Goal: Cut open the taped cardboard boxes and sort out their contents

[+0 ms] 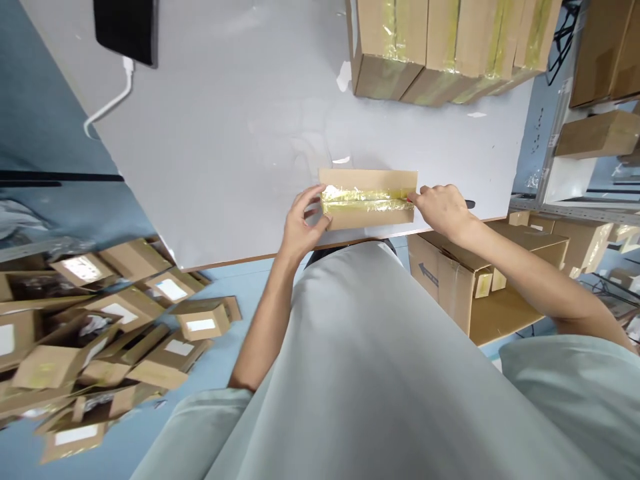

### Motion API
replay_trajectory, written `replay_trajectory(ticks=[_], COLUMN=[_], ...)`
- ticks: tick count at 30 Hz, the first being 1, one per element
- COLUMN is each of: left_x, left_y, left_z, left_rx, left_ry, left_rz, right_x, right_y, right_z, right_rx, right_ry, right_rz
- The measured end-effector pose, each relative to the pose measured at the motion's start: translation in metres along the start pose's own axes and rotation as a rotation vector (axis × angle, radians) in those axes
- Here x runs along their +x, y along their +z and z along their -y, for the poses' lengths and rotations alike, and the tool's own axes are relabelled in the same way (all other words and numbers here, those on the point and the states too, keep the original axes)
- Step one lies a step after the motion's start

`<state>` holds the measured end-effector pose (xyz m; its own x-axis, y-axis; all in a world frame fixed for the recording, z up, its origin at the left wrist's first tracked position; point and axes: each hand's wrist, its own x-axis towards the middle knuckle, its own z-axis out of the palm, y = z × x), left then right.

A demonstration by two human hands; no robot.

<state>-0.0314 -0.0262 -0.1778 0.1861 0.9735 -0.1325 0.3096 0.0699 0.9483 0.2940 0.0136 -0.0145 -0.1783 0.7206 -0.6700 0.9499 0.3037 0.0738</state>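
Note:
A small cardboard box (367,219) lies near the front edge of the table, with shiny yellowish tape along its middle seam. My left hand (301,220) grips its left end, fingers at the far corner and thumb at the near one. At the right end of the seam is my right hand (443,208), closed around what looks like a utility knife (470,204). The knife's dark end sticks out behind the hand, and a bit of red shows at the fingertips. I cannot see its blade.
Taped cartons (400,73) stand in a row at the table's far right. A black device (125,30) with a white cable (113,103) lies far left. Opened boxes (165,360) are piled on the floor at left. A large open carton (445,280) stands below right, beside shelving (570,173).

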Motion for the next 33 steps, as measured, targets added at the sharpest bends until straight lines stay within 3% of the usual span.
replay_trajectory(ticks=[5, 10, 19, 33], left_x=[0.027, 0.036, 0.036, 0.034], left_y=[0.028, 0.053, 0.051, 0.051], left_z=[-0.011, -0.008, -0.021, -0.019], left_rx=[0.172, 0.142, 0.180, 0.195], left_ry=[0.037, 0.000, -0.087, -0.098], left_rz=[-0.231, -0.278, -0.303, -0.312], right_x=[0.005, -0.005, -0.009, -0.012], right_y=[-0.008, -0.011, -0.021, 0.000], right_z=[0.000, -0.001, -0.007, -0.018], right_rx=[0.039, -0.012, -0.088, -0.065], right_ry=[0.016, -0.010, -0.050, -0.055], right_rz=[0.020, 0.097, 0.215, 0.169])
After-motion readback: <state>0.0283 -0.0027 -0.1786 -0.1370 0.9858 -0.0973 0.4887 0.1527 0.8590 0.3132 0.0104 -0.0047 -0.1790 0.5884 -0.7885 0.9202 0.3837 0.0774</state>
